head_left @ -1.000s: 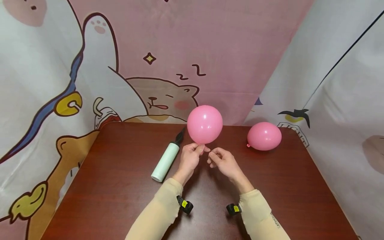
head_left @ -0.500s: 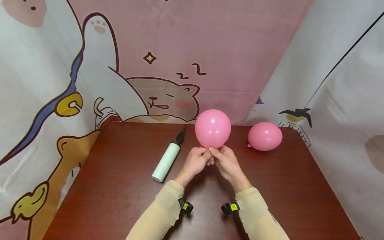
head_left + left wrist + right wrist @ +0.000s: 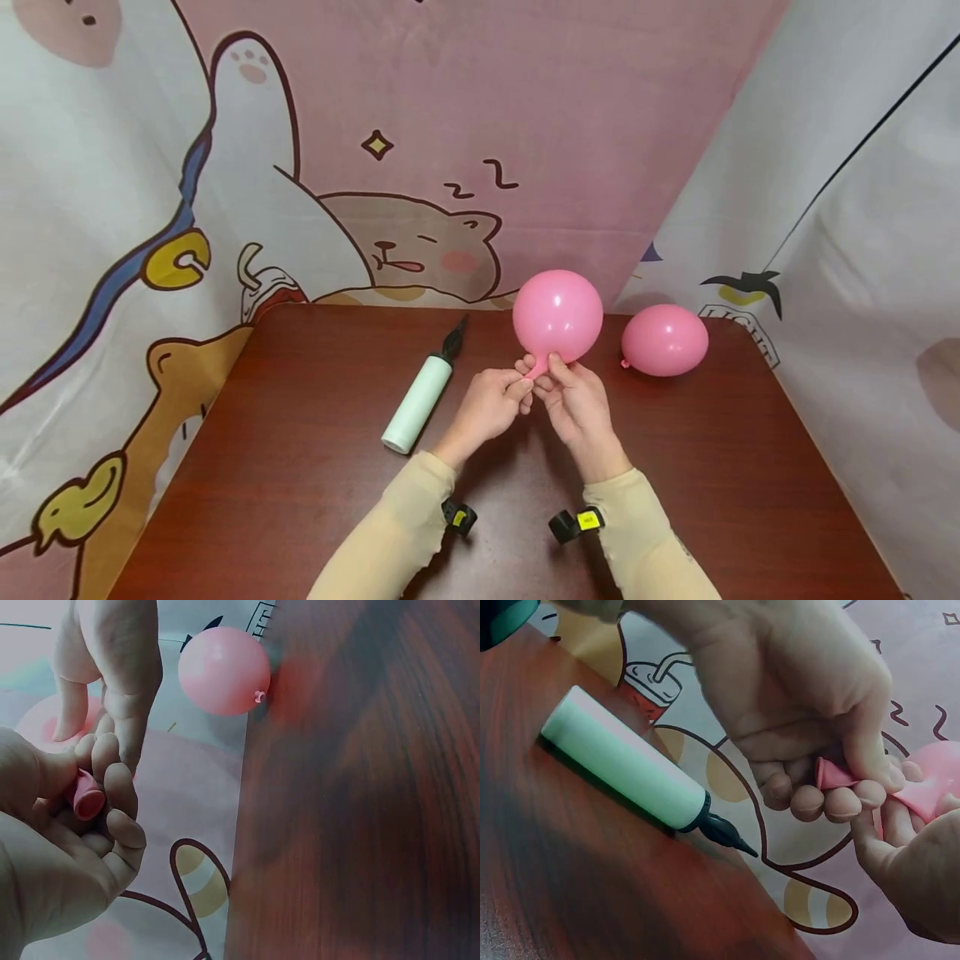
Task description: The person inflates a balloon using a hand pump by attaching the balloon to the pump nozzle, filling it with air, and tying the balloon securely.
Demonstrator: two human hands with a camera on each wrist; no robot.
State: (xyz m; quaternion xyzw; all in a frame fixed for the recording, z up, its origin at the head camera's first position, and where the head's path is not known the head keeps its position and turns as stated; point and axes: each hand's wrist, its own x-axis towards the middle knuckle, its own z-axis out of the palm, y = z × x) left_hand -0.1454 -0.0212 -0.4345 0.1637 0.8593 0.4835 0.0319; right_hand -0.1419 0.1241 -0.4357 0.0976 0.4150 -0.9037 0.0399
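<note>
A round, inflated pink balloon (image 3: 558, 312) is held up over the back of the table, its stretched neck (image 3: 538, 367) pointing down toward me. My left hand (image 3: 487, 404) pinches the lower end of that neck between thumb and fingers. The rolled mouth (image 3: 88, 803) pokes out of the left fingers in the left wrist view, and the mouth shows in the right wrist view too. Just under the balloon's round body, my right hand (image 3: 581, 406) pinches the upper part of the neck. Both hands are close together, and some right fingers are hidden behind the balloon.
Another pink balloon (image 3: 664, 340), with a knotted end, lies at the back right of the brown table (image 3: 300, 500). Left of the hands lies a pale green hand pump (image 3: 417, 403) with a black nozzle (image 3: 724, 832). A cartoon-printed cloth (image 3: 600, 125) hangs behind the table.
The held balloon has moved right. My right hand, apart from it at first, came in and now pinches the neck beneath the body. The neck now shows drawn out between both hands.
</note>
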